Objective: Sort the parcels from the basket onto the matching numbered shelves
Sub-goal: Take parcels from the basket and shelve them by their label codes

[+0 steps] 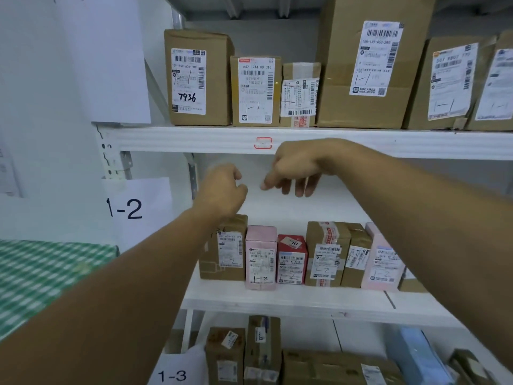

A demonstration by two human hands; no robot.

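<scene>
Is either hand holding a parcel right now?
No, the left hand and right hand are both empty, hovering above the row of parcels.
</scene>
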